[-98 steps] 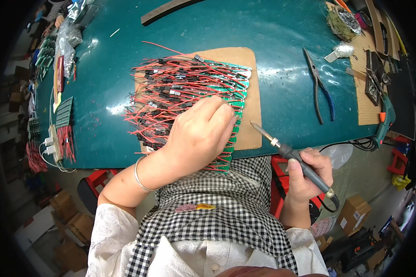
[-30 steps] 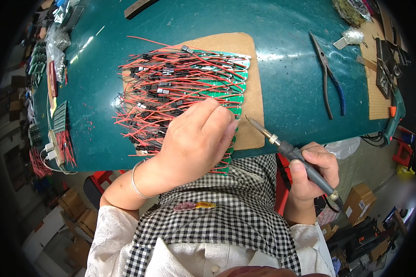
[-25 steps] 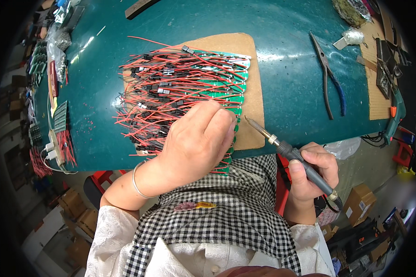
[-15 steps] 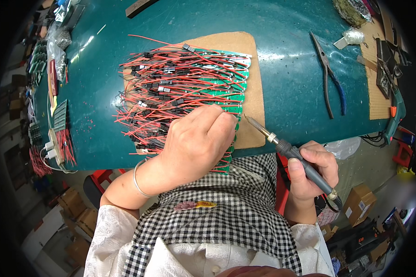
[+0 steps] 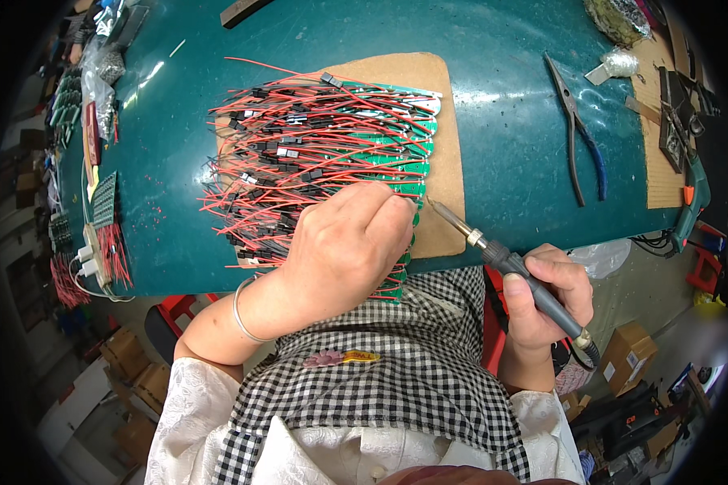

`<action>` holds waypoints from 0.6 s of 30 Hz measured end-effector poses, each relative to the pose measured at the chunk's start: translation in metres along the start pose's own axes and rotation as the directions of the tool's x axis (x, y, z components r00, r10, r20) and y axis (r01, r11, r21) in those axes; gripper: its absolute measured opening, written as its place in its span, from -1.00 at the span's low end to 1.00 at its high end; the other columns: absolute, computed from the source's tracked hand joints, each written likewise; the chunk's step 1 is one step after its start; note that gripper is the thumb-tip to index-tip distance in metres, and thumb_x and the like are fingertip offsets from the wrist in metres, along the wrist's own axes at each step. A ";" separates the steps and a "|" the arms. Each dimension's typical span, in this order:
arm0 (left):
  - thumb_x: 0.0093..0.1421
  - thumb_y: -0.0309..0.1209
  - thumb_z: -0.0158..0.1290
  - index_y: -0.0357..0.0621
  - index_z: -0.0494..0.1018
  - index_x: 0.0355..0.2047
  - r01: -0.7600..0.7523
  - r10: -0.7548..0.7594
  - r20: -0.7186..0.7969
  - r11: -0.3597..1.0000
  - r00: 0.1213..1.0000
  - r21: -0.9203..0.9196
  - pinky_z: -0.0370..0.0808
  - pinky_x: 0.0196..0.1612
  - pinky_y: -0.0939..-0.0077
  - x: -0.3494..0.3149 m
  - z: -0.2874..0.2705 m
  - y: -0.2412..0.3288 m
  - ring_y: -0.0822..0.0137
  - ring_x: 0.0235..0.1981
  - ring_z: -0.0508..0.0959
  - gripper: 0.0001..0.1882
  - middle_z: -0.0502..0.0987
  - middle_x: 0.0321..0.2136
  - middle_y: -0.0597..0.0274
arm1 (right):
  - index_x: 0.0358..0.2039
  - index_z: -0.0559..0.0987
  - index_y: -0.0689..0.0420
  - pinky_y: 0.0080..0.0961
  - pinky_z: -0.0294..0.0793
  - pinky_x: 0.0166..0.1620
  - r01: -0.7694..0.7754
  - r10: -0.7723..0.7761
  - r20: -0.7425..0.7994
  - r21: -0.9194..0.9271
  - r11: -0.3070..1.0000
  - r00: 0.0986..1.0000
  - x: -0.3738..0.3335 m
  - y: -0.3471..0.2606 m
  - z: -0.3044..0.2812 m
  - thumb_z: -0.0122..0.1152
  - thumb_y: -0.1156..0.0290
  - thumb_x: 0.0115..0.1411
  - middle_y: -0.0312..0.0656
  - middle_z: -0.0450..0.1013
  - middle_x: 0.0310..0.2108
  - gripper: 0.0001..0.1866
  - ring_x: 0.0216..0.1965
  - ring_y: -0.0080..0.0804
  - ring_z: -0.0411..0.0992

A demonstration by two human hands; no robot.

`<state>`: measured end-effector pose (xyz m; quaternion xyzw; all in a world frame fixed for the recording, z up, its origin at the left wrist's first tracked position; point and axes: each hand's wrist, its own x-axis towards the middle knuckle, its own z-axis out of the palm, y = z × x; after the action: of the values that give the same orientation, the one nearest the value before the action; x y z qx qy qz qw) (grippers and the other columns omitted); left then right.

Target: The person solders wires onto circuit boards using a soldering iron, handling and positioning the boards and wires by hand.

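Note:
In my right hand (image 5: 548,299) is a soldering iron (image 5: 514,265), its grip held between thumb and fingers. The iron's bare metal tip points up and left, just off the right edge of a row of green circuit boards (image 5: 416,168). My left hand (image 5: 352,242) is closed over the lower part of that row, palm down. Its fingertips are pinched near the board edge, and what lies between them is hidden. Many red and black wires (image 5: 299,174) with small black connectors fan out leftward from the boards. Beneath everything lies a brown cardboard sheet (image 5: 445,121).
On the green table (image 5: 510,162), pliers (image 5: 576,129) lie to the right. A soldering stand (image 5: 671,121) rests on cardboard farther right, near a green-handled tool (image 5: 692,198). At the left are a power strip (image 5: 97,257) and more wired boards (image 5: 105,202).
Almost nothing differs. Both hands and the soldering iron keep their places, with the tip still a small gap from the boards.

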<state>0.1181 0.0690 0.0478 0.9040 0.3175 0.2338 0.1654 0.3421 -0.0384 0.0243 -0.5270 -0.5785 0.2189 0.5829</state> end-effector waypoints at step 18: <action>-0.04 -0.67 0.25 -0.22 0.50 -0.41 0.025 -0.025 -0.007 1.000 1.000 0.010 0.47 -0.52 0.37 0.001 0.003 0.002 0.21 -0.56 0.52 -0.81 0.47 -0.56 0.19 | -0.28 0.51 0.24 -0.49 0.46 -0.55 0.004 -0.003 0.042 -0.030 1.000 0.999 0.003 0.001 0.003 0.50 0.56 -0.03 -0.15 0.49 -0.60 -0.66 -0.61 -0.34 0.50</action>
<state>0.1208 0.0678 0.0466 0.9000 0.3305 0.2332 0.1625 0.3402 -0.0343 0.0240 -0.5301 -0.5946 0.2202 0.5630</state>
